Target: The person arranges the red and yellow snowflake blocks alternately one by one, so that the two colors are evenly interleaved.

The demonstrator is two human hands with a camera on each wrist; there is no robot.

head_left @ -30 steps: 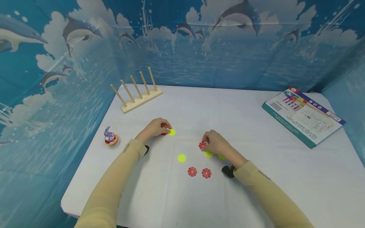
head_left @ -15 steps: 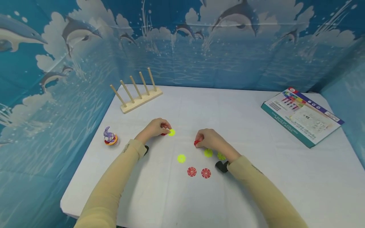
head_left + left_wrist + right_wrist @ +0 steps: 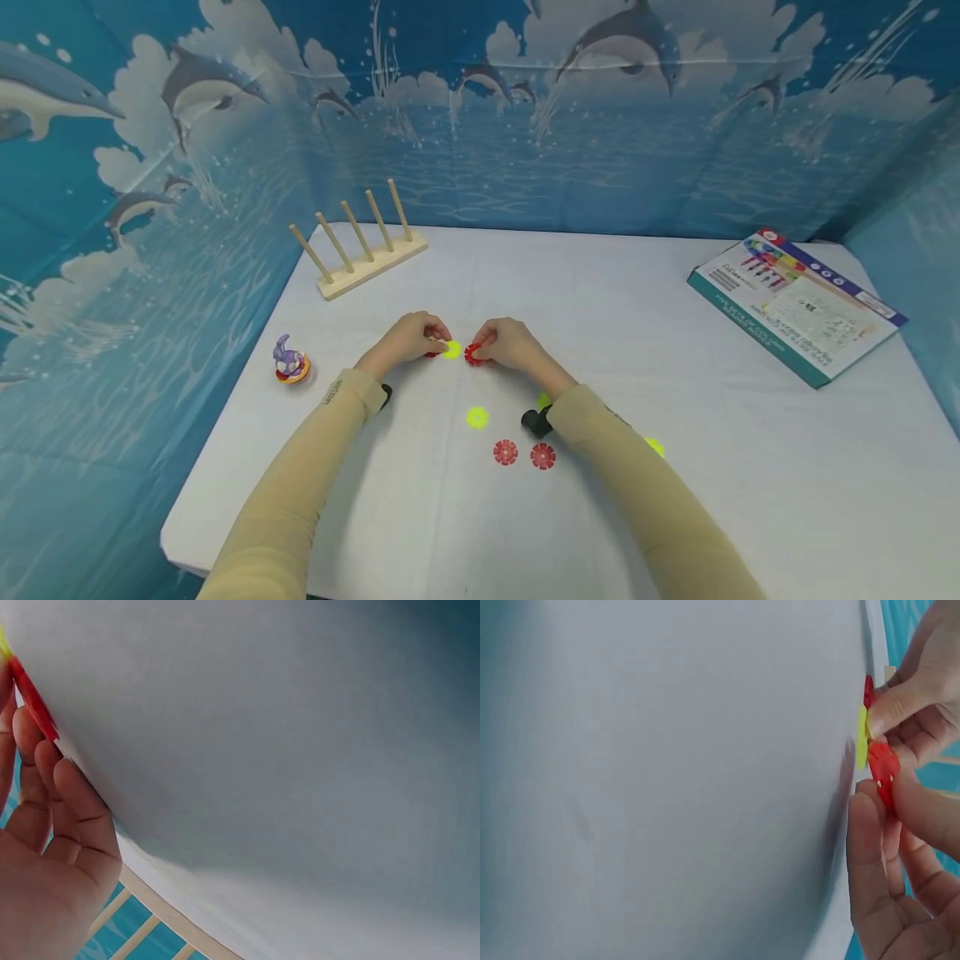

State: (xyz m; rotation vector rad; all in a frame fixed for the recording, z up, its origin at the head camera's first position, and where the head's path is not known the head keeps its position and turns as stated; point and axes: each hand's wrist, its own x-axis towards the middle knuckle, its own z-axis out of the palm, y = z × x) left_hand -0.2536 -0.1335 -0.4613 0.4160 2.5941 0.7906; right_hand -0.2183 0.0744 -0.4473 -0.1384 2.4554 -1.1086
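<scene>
My left hand (image 3: 405, 339) pinches a red notched plastic disc (image 3: 868, 691) with a yellow notched disc (image 3: 453, 350) attached at its right side. Fingers hide most of that red disc in the head view. Just to the right, my right hand (image 3: 513, 343) holds another red notched disc (image 3: 472, 356) between thumb and fingertips, its edge close beside the yellow one. On the white table nearer the body lie a loose yellow disc (image 3: 477, 417) and two red discs (image 3: 506, 452) (image 3: 543, 456). Another yellow disc (image 3: 543, 401) is partly covered by the right wrist camera.
A wooden rack with several pegs (image 3: 372, 265) stands at the back left. Left of my left hand sits a small purple figure (image 3: 289, 360). A flat printed box (image 3: 798, 304) lies at the back right. One yellow disc (image 3: 656, 446) peeks out beside the right sleeve.
My right hand has lifted a red disc and carried it left, up beside the yellow disc in my left hand. The left hand has stayed in place.
</scene>
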